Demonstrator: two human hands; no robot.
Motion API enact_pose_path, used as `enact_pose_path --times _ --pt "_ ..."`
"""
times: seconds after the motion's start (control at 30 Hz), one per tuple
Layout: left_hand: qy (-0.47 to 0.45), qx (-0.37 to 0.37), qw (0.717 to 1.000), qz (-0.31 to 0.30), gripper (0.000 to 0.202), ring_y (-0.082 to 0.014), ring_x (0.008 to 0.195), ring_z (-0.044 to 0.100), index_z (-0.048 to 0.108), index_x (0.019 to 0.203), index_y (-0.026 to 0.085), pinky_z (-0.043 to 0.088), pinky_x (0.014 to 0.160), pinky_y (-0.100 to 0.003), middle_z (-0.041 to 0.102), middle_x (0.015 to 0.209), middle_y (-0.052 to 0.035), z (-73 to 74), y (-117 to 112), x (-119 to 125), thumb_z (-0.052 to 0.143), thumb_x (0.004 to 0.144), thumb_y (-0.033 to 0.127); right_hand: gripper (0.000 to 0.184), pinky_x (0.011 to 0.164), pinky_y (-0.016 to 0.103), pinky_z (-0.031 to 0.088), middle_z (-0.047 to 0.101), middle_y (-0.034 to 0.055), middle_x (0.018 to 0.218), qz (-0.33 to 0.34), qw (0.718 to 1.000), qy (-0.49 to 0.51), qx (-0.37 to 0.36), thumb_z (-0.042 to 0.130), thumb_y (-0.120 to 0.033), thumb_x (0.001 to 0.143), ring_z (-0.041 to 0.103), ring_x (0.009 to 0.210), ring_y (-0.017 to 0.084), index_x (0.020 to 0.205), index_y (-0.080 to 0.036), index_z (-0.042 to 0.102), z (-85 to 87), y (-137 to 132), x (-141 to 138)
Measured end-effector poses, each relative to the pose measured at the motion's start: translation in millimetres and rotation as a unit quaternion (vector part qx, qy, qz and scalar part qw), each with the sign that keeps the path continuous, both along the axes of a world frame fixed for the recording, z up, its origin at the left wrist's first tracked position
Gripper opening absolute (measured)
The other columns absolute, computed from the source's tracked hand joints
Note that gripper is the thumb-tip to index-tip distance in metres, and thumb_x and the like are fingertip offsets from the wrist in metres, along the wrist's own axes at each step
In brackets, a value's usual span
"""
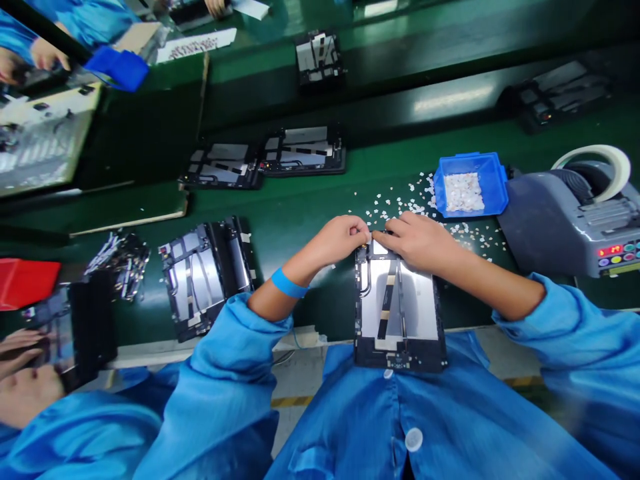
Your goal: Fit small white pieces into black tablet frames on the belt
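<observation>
An opened tablet [425,307] with its silver battery and black ribbon cable showing lies at the bench's front edge, right against my body. Over its top edge, my left hand [343,239] pinches what looks like a small white piece [369,237] at the top left corner. Just beside it, my right hand [417,240] lies across the tablet's upper edge, its fingers bent together and their tips close to the left fingertips. Whatever those right fingers grip is hidden. Small white scraps [400,203] are scattered beyond both hands.
A blue bin [495,183] of white scraps stands beside a grey tape dispenser [545,213]. More opened tablets [193,280] lie left, with others [305,150] further back. At far left are a pile of small parts [120,263], a red bin [27,283] and a co-worker's hands [30,380].
</observation>
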State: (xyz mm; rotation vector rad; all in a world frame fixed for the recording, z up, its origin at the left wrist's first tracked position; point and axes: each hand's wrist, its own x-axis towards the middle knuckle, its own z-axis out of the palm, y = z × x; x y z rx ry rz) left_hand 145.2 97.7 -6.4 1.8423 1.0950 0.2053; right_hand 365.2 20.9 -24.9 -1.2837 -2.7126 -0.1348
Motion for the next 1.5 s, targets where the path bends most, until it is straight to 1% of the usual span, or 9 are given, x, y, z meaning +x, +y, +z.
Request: enact_pose_path --times 0.17,0.4,0.53,0.83,0.93,1.03,1.2,1.33,1.5 --pt "0.009 0.011 1.0 0.011 0.009 -0.0152 0.07 0.055 0.067 0.077 0.017 0.039 0.065 -0.028 0.065 0.074 -0.0013 1.7 -3.9 1.9 0.061 0.084 0.015 0.035 0.071 0.037 0.027 0.065 0.0107 0.095 0.0 1.0 0.006 0.008 0.046 -0.01 0.103 0.044 0.087 0.024 0.127 -0.018 0.071 0.1 0.0 -0.4" --pt "0.018 0.075 0.997 0.018 0.013 -0.0163 0.072 0.052 0.064 0.076 0.018 0.038 0.07 -0.03 0.06 0.075 -0.0003 -6.4 -7.4 3.9 0.06 0.088 0.013 0.034 0.071 0.037 0.027 0.066 0.0112 0.096 -0.003 1.0 0.021 -0.002 0.046 -0.011 0.104 0.044 0.087 0.024 0.126 -0.017 0.072 -1.1 -0.1 -1.2" --pt "0.018 0.078 0.997 0.018 0.015 -0.0174 0.075 0.052 0.061 0.076 0.018 0.039 0.072 -0.031 0.059 0.077 -0.001 -8.8 -9.8 4.0 0.058 0.089 0.012 0.035 0.071 0.037 0.025 0.066 0.011 0.095 -0.001 1.0 0.01 0.002 0.045 -0.012 0.105 0.043 0.087 0.024 0.127 -0.018 0.072 0.2 -0.4 -1.2" --pt "0.017 0.134 0.989 0.057 0.014 -0.0207 0.091 0.055 0.055 0.082 0.021 0.041 0.082 -0.033 0.06 0.087 -0.0024 -16.7 -25.0 6.2 0.059 0.092 0.013 0.037 0.072 0.037 0.027 0.067 0.0116 0.096 -0.003 1.0 0.02 -0.009 0.045 -0.011 0.103 0.045 0.087 0.024 0.129 -0.016 0.071 -0.4 -0.9 -1.1" --pt "-0.009 0.091 0.988 0.127 0.015 -0.0168 0.082 0.05 0.053 0.087 0.021 0.038 0.074 -0.03 0.054 0.083 0.0014 -22.0 -25.9 7.9 0.066 0.088 0.012 0.036 0.073 0.038 0.029 0.068 0.0118 0.098 0.002 1.0 0.028 -0.01 0.044 -0.011 0.104 0.045 0.088 0.024 0.126 -0.015 0.072 -3.0 -0.6 1.0" --pt "-0.056 -0.012 0.982 0.18 0.023 -0.0128 0.07 0.044 0.054 0.091 0.02 0.033 0.065 -0.028 0.046 0.077 0.0053 -25.4 -18.8 9.7 0.071 0.08 0.01 0.035 0.074 0.038 0.029 0.068 0.0113 0.098 0.001 0.999 0.035 -0.01 0.043 -0.012 0.105 0.045 0.087 0.024 0.122 -0.014 0.073 -5.5 -0.2 2.6" --pt "-0.08 -0.15 0.969 0.177 0.022 -0.0122 0.064 0.046 0.056 0.085 0.019 0.031 0.06 -0.029 0.051 0.072 0.005 -23.8 -2.2 13.1 0.07 0.074 0.005 0.034 0.074 0.038 0.029 0.068 0.0105 0.098 -0.002 0.999 0.043 -0.008 0.043 -0.013 0.105 0.044 0.086 0.024 0.118 -0.016 0.075 -8.1 -1.1 3.7" --pt "-0.064 -0.125 0.98 0.143 0.021 -0.0124 0.063 0.045 0.058 0.085 0.019 0.031 0.06 -0.029 0.05 0.071 0.0048 -22.0 -2.7 12.5 0.072 0.075 0.008 0.035 0.075 0.038 0.029 0.068 0.0112 0.098 -0.006 0.999 0.05 -0.004 0.042 -0.015 0.106 0.045 0.086 0.024 0.118 -0.015 0.075 -9.8 -2.3 2.7" --pt "-0.05 -0.049 0.991 0.113 0.027 -0.0129 0.07 0.048 0.061 0.103 0.018 0.037 0.066 -0.029 0.05 0.081 0.0036 -23.2 -7.9 7.4 0.076 0.08 0.016 0.036 0.077 0.038 0.033 0.071 0.0113 0.101 -0.009 0.998 0.064 -0.017 0.041 -0.016 0.107 0.049 0.088 0.024 0.119 -0.016 0.076 -10.3 5.6 1.0"
